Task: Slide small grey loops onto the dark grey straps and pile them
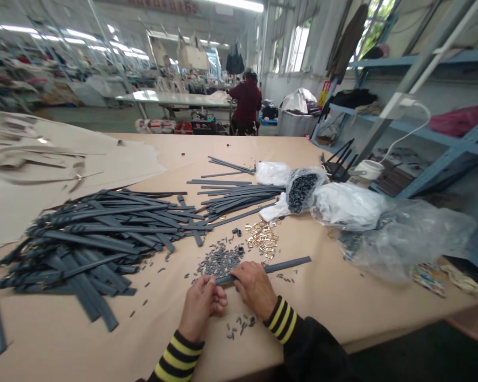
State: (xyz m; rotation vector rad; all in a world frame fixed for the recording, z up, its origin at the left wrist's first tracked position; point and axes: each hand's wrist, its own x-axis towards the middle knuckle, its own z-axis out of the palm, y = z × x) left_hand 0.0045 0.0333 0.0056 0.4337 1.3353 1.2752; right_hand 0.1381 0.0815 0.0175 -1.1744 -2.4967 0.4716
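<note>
Both hands hold one dark grey strap (289, 263) that stretches out to the right over the table. My left hand (201, 305) is closed, pinching its left end between thumb and fingers. With fingers bent over the strap, my right hand (255, 289) grips it just right of that end. Just beyond the hands lies a heap of small dark grey pieces (219, 259). Gold-coloured metal buckles (262, 239) are scattered behind it. More small dark pieces (241, 324) lie between my wrists. What sits at the pinched end is hidden by my fingers.
A big pile of dark straps (99, 228) covers the table's left side, with beige material (43, 164) behind it. Further straps (242, 199) lie at the back. An open bag of black parts (302, 192) and plastic bags (414, 228) stand right. A person (247, 103) is in the background.
</note>
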